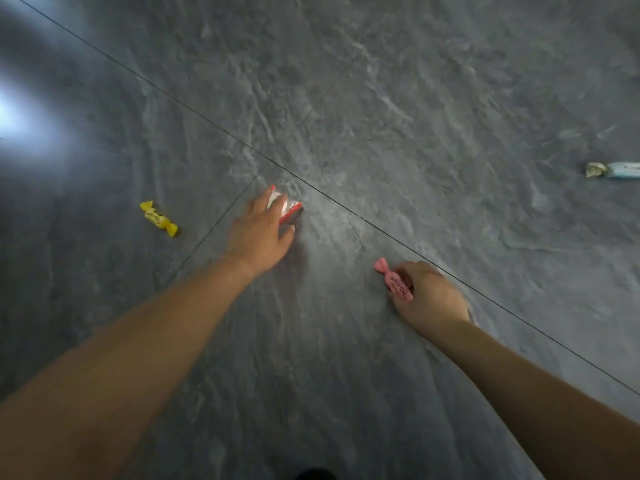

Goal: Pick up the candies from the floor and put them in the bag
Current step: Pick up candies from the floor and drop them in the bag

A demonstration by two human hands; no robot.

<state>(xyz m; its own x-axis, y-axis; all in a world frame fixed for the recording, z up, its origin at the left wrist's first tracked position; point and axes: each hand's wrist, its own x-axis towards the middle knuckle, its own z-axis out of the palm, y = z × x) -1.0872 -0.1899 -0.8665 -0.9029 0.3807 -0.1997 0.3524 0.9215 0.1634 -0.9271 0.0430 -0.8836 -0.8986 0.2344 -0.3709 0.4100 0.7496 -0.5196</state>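
Grey stone floor: pink candy gripped by right hand; red candy pinched on floor by left hand. Yellow candy, blue candy not yet gathered. Bag unseen; bagging judged pending.

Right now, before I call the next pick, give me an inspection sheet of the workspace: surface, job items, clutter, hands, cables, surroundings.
Surface: grey veined floor tiles with dark joint lines; glare at the left edge.
Job's things: yellow candy lies loose on the left; red-and-white candy under the left hand; pink candy in the right hand; blue candy at the right edge, partly cut off; bag not in view.
Clutter: nothing seen.
Hands: left hand reaches over the red-and-white candy, grip unclear; right hand grips the pink candy with curled fingers.
Cables: nothing seen.
Surroundings: dark shape at the bottom edge, too little showing to identify.
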